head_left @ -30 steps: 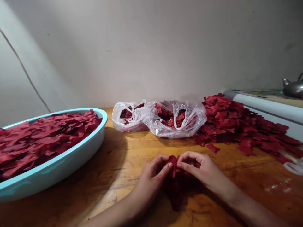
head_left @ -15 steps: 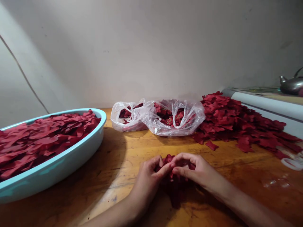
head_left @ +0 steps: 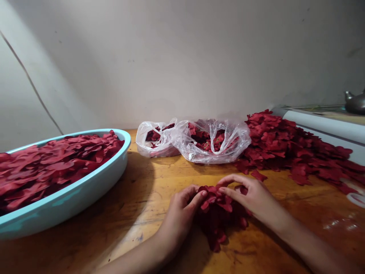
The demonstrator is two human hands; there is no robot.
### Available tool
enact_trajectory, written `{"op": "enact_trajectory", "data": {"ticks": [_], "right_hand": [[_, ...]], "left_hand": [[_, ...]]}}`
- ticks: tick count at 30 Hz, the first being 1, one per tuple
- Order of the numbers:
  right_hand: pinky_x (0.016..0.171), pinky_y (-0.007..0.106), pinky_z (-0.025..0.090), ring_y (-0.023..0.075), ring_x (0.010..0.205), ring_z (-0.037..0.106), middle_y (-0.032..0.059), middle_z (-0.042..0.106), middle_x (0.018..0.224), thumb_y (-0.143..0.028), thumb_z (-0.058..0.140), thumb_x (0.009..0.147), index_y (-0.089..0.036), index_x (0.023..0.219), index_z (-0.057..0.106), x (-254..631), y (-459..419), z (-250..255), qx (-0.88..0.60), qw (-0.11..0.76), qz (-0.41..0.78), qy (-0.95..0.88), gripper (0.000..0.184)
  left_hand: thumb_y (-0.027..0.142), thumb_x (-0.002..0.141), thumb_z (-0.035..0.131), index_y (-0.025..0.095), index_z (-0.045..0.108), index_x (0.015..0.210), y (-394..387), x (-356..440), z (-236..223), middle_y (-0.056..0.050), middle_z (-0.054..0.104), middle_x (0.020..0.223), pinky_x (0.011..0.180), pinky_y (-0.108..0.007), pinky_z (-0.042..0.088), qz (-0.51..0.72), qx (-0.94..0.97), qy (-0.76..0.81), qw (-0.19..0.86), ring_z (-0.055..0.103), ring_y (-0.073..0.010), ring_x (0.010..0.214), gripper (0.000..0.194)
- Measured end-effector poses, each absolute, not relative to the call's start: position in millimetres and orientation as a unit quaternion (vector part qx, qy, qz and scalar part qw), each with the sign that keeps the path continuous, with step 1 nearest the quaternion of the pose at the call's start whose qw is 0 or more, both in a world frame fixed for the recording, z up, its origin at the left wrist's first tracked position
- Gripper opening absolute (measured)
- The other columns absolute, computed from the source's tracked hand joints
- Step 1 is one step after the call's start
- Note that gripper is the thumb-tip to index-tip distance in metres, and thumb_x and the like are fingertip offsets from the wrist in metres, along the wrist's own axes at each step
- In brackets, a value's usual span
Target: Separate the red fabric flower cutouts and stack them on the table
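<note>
Dark red cloth-like petal pieces (head_left: 215,198) are gathered between my hands, just above the table. With thumb and fingers, my left hand (head_left: 182,205) pinches their left edge. On the other side my right hand (head_left: 252,196) has its thumb and index finger closed at the right edge of the same petals. Under and between the hands, a small heap of more red petals (head_left: 215,230) lies in shadow on the wooden table (head_left: 137,228). Whether the held pieces are joined to that heap, I cannot tell.
On the left stands a light blue basin (head_left: 85,190) full of red petals. Two clear plastic bags, a small one (head_left: 142,144) and a larger one (head_left: 196,154), hold red pieces at the back. A large petal pile (head_left: 273,140) spreads at the right, near a metal kettle (head_left: 355,102).
My hands have moved apart from each other, the right one going right and slightly up. More of the red petals between them now shows. The view has shifted slightly left.
</note>
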State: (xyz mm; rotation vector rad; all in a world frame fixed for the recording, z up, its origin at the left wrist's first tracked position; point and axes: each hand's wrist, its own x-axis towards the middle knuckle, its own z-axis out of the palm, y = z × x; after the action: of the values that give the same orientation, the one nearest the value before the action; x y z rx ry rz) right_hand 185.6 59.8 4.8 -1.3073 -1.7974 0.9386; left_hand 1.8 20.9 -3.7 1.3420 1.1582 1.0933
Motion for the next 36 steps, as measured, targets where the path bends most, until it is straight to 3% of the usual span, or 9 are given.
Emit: {"op": "enact_trajectory", "data": {"ticks": [3,8,11,16,21,25,28,33,36], "right_hand": [[0.035,0.022,0.035,0.0103,0.039,0.048,-0.0003,0.063,0.060,-0.048,0.064,0.073,-0.021,0.088,0.065,178.5,48.6,8.6,-0.485,0.354,0.403,-0.691,0.031],[0.059,0.023,0.048,0.0149,0.066,0.063,0.0015,0.068,0.075,-0.039,0.068,0.073,-0.020,0.081,0.063,165.8,35.3,5.4,-0.406,0.359,0.486,-0.686,0.021],[0.058,0.023,0.049,0.0141,0.064,0.063,0.0003,0.066,0.073,-0.037,0.065,0.075,-0.020,0.079,0.060,163.4,35.2,1.2,-0.389,0.367,0.530,-0.657,0.018],[0.050,0.023,0.047,0.0139,0.056,0.060,0.0015,0.065,0.068,-0.046,0.063,0.074,-0.018,0.079,0.063,173.5,47.6,3.4,-0.450,0.394,0.486,-0.637,0.029],[0.056,0.024,0.050,0.0165,0.066,0.064,0.0042,0.070,0.080,-0.044,0.073,0.064,-0.017,0.083,0.068,185.1,56.2,8.4,-0.481,0.424,0.489,-0.592,0.033],[0.043,0.022,0.046,0.0134,0.050,0.059,0.0017,0.068,0.066,-0.042,0.072,0.066,-0.018,0.083,0.065,184.0,51.9,7.7,-0.487,0.401,0.541,-0.556,0.030],[0.037,0.020,0.040,0.0104,0.042,0.053,-0.0011,0.063,0.060,-0.043,0.069,0.069,-0.018,0.082,0.062,180.4,50.9,2.7,-0.476,0.368,0.565,-0.565,0.029],[0.045,0.020,0.039,0.0093,0.048,0.052,-0.0043,0.057,0.057,-0.037,0.073,0.064,-0.019,0.071,0.050,177.7,54.2,-3.6,-0.445,0.392,0.516,-0.618,0.030],[0.040,0.018,0.031,0.0078,0.042,0.044,-0.0082,0.050,0.051,-0.040,0.069,0.068,-0.021,0.076,0.045,180.1,54.1,1.1,-0.468,0.393,0.495,-0.617,0.032]], "left_hand": [[0.040,0.080,0.053,0.016,0.051,0.062,20.8,1.5,-4.5,0.003,0.050,0.060,0.057,-0.022,0.036,0.445,0.559,0.499,0.490,0.046,-0.0118,0.059,0.030],[0.041,0.079,0.053,0.017,0.048,0.058,20.2,4.2,-6.7,0.003,0.049,0.056,0.053,-0.021,0.032,0.438,0.581,0.494,0.475,0.044,-0.0110,0.056,0.033],[0.042,0.079,0.053,0.016,0.048,0.056,19.9,5.8,-7.8,0.003,0.049,0.054,0.050,-0.021,0.031,0.433,0.586,0.480,0.489,0.042,-0.0103,0.052,0.034],[0.046,0.084,0.046,0.017,0.048,0.061,18.0,6.5,-5.6,0.002,0.051,0.058,0.054,-0.022,0.035,0.436,0.589,0.483,0.480,0.045,-0.0112,0.055,0.037],[0.046,0.086,0.044,0.018,0.051,0.061,18.0,2.4,-3.1,0.001,0.052,0.061,0.060,-0.025,0.037,0.382,0.656,0.530,0.379,0.048,-0.0149,0.062,0.038],[0.042,0.087,0.046,0.022,0.068,0.074,19.2,-3.0,-2.1,-0.005,0.064,0.096,0.089,-0.036,0.034,0.378,0.717,0.529,0.250,0.051,-0.0241,0.098,0.032],[0.039,0.085,0.051,0.026,0.068,0.099,18.0,-4.8,-0.7,-0.005,0.060,0.114,0.096,-0.039,0.031,0.408,0.710,0.524,0.235,0.046,-0.0252,0.110,0.025],[0.035,0.082,0.055,0.021,0.067,0.092,19.2,-5.0,-2.0,-0.005,0.065,0.097,0.090,-0.032,0.038,0.466,0.664,0.507,0.292,0.053,-0.0216,0.098,0.021],[0.043,0.080,0.056,0.018,0.063,0.079,24.1,-5.7,-4.9,-0.003,0.064,0.081,0.069,-0.027,0.044,0.508,0.557,0.533,0.384,0.057,-0.0176,0.074,0.027]]}}
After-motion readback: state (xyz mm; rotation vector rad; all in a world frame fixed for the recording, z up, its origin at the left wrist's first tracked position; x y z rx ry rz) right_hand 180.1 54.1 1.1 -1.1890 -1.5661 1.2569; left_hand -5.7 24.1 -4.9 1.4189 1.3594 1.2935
